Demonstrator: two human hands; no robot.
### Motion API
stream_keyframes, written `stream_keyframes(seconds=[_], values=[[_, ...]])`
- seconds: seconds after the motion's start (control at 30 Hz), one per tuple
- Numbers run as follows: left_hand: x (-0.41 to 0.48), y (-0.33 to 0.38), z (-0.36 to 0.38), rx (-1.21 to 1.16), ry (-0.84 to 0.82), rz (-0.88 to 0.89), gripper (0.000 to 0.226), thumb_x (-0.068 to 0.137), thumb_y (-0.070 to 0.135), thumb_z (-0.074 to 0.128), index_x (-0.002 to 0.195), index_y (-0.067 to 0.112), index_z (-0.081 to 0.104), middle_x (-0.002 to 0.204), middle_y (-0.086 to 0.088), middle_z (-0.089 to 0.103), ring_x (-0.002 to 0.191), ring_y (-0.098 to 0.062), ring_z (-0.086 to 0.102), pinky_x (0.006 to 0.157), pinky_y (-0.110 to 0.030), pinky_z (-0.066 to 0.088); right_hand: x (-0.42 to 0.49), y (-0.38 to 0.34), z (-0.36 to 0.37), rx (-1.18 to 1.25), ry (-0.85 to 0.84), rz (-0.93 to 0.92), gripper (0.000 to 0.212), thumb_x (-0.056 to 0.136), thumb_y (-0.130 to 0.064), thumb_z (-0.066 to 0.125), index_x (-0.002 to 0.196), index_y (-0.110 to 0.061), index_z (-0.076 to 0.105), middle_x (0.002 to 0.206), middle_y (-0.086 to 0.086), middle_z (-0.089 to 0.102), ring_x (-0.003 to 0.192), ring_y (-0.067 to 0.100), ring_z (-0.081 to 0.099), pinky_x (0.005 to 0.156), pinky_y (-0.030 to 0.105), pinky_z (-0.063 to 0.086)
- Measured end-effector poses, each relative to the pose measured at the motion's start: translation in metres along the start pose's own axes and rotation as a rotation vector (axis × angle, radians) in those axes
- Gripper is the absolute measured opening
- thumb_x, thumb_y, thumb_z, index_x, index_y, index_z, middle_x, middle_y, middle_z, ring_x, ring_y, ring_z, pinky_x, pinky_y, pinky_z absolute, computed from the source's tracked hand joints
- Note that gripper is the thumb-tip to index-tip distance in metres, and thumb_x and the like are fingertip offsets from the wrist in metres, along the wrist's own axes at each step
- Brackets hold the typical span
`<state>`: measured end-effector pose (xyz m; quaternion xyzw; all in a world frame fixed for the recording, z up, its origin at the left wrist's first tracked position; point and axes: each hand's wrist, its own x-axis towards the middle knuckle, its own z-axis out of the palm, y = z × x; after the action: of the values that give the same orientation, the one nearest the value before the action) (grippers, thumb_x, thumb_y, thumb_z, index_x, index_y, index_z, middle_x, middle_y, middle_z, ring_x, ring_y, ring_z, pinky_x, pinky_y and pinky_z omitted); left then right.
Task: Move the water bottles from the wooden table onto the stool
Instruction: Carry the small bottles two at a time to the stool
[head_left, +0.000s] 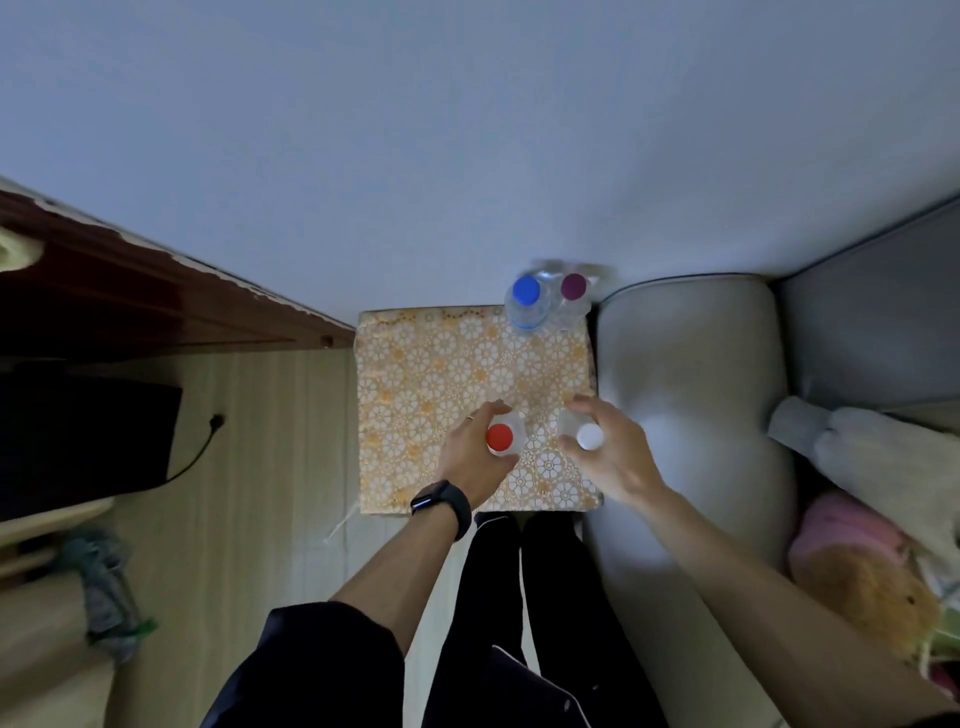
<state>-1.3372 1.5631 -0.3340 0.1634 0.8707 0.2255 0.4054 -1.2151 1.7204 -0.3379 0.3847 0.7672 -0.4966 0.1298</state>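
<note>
Water bottles (526, 296), two on floral stool (441, 374) (two held above), grey sofa (691, 364) beside

The room is dim, with a cool bluish cast over the wall (467, 130) far beyond both hands. The light is soft and even, and no hard shadows fall on the stool (441, 374). A pale sheen lies on the sofa arm (691, 415) just right of the right hand (608, 457). Well left of the left hand (475, 457), a black box (88, 431) sinks into near-darkness. The red-capped bottle (500, 437) and white-capped bottle (589, 436) in the hands look fairly sharp. The blue-capped bottle (525, 301) and purple-capped bottle (573, 291) beyond them are smeared. Wide-angle distortion bends straight lines near the edges.
</note>
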Motion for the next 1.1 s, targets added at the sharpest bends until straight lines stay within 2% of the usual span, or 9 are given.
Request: stream_keyframes(seconds=[0.13,0.27,0.4,0.53,0.67,0.77,0.9,1.03,1.1], values=[[-0.004,-0.004,0.000,-0.076,0.041,-0.030,0.058,0.074,0.017,0.079,0.125,0.031,0.056,0.131,0.005,0.053,0.102,-0.015,0.055,0.068,-0.008,0.037,-0.006,0.001,0.001,0.020,0.086,0.100,0.073,0.080,-0.038,0.081,0.142,-0.023,0.046,0.142,-0.001,0.052,0.128,0.019,0.051,0.106,0.034,0.040],[-0.013,-0.008,0.005,-0.142,0.080,-0.120,0.074,0.071,0.041,0.082,0.134,0.036,0.044,0.124,0.004,0.054,0.103,-0.020,0.060,0.085,-0.035,0.053,-0.010,0.002,0.005,-0.005,0.085,0.267,0.096,0.075,-0.057,0.078,0.150,-0.020,0.031,0.143,0.004,0.050,0.127,0.027,0.052,0.102,0.040,0.043],[-0.013,-0.005,0.011,-0.239,0.071,-0.203,0.079,0.077,0.044,0.080,0.144,0.029,0.040,0.125,-0.002,0.062,0.109,-0.023,0.063,0.092,-0.038,0.054,-0.015,0.004,0.013,-0.003,0.044,0.311,0.074,0.085,-0.058,0.067,0.141,-0.024,0.034,0.119,0.002,0.062,0.092,0.023,0.058,0.077,0.033,0.046],[-0.008,0.000,0.016,-0.283,0.090,-0.224,0.074,0.080,0.043,0.079,0.144,0.030,0.044,0.121,0.000,0.067,0.107,-0.022,0.066,0.092,-0.040,0.056,-0.013,0.007,0.016,0.063,0.089,0.287,0.067,0.087,-0.056,0.066,0.138,-0.027,0.036,0.114,0.000,0.065,0.087,0.018,0.065,0.078,0.035,0.053],[0.007,0.012,0.015,-0.294,0.110,-0.189,0.074,0.078,0.044,0.079,0.143,0.033,0.047,0.121,0.006,0.068,0.106,-0.016,0.066,0.091,-0.036,0.056,-0.005,0.002,0.008,0.118,0.107,0.215,0.052,0.088,-0.042,0.071,0.131,-0.034,0.042,0.105,-0.009,0.063,0.072,-0.006,0.060,0.062,0.017,0.046],[0.025,0.025,0.013,-0.286,0.118,-0.152,0.075,0.075,0.044,0.081,0.142,0.034,0.048,0.120,0.004,0.068,0.106,-0.017,0.064,0.085,-0.028,0.052,0.009,-0.005,-0.001,0.162,0.131,0.193,0.052,0.087,-0.039,0.073,0.128,-0.039,0.042,0.105,-0.008,0.064,0.076,0.004,0.065,0.062,0.020,0.050],[0.052,0.046,0.008,-0.297,0.130,-0.115,0.075,0.075,0.043,0.080,0.143,0.033,0.047,0.119,0.004,0.069,0.104,-0.017,0.066,0.090,-0.036,0.056,0.032,-0.019,-0.015,0.167,0.146,0.156,0.054,0.088,-0.037,0.073,0.133,-0.030,0.044,0.101,-0.009,0.060,0.076,0.003,0.060,0.059,0.012,0.042],[0.071,0.062,-0.003,-0.362,0.147,-0.096,0.066,0.080,0.033,0.079,0.140,0.027,0.051,0.104,0.011,0.065,0.091,-0.008,0.059,0.068,-0.014,0.044,0.058,-0.029,-0.015,0.218,0.140,0.125,0.061,0.083,-0.047,0.075,0.133,-0.030,0.047,0.110,-0.008,0.065,0.097,0.013,0.064,0.067,0.015,0.044],[0.078,0.066,-0.007,-0.381,0.145,-0.090,0.060,0.081,0.029,0.080,0.135,0.023,0.054,0.098,0.014,0.060,0.089,-0.009,0.058,0.067,-0.014,0.041,0.068,-0.030,-0.013,0.249,0.133,0.132,0.066,0.082,-0.049,0.076,0.138,-0.030,0.045,0.115,-0.008,0.065,0.101,0.013,0.064,0.068,0.013,0.043]])
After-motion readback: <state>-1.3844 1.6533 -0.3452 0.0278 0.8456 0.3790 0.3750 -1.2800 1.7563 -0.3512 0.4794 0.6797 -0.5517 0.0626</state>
